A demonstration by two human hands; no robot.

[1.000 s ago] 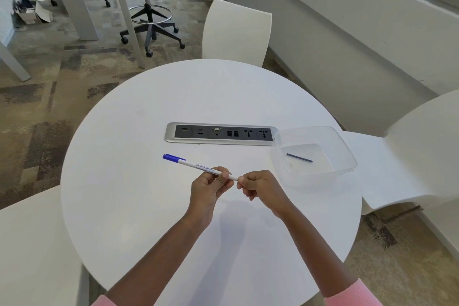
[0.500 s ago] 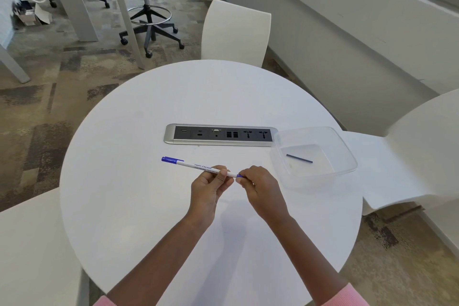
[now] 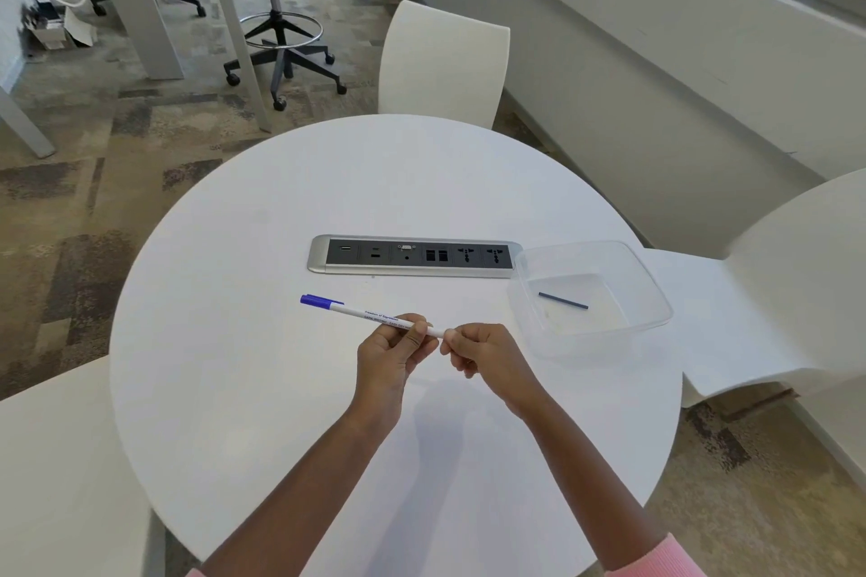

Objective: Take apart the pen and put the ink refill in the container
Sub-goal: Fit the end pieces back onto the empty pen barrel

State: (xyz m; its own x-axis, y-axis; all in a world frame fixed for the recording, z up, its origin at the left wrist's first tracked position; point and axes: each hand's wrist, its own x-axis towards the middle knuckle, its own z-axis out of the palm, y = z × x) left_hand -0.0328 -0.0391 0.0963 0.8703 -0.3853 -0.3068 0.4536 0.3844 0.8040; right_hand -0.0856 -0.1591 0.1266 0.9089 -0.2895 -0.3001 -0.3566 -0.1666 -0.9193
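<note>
I see a round white worktop [image 3: 234, 389]. A silver-framed socket panel [image 3: 414, 256] is set across its middle. A clear plastic container [image 3: 653, 290] rests at the right edge, its far-left corner meeting the panel's right end.

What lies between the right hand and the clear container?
Only a strip of bare white table, per the head view; the right hand, pinching the pen, is clear of the container.

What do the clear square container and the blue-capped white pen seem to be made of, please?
Clear square container: probably thin glossy plastic; the table shows through its walls. Blue-capped white pen: apparently smooth opaque plastic, with printed lettering.
</note>
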